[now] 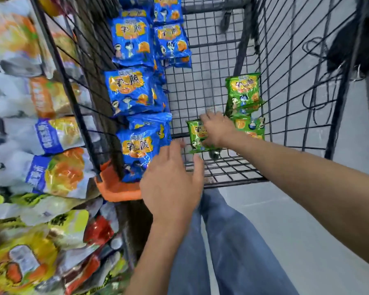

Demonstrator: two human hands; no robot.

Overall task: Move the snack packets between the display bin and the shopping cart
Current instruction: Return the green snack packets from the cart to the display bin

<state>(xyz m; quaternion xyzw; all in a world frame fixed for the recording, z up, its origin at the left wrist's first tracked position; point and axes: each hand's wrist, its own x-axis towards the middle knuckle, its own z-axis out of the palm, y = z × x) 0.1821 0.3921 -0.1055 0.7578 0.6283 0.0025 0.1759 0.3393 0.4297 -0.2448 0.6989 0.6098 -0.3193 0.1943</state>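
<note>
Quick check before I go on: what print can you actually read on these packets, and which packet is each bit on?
"RT": top edge of a blue packet in the shopping cart.
Large orange-panel characters on the blue packets and the green packets: too blurred to read reliably.
Blue vertical labels on the display bin bags: motion-blurred, unreadable.
Green packet under the right hand: print partly covered, unreadable.

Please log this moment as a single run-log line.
right hand: on green packet in cart | left hand: open, empty, at cart's near rim | blue packets: along cart's left side
</note>
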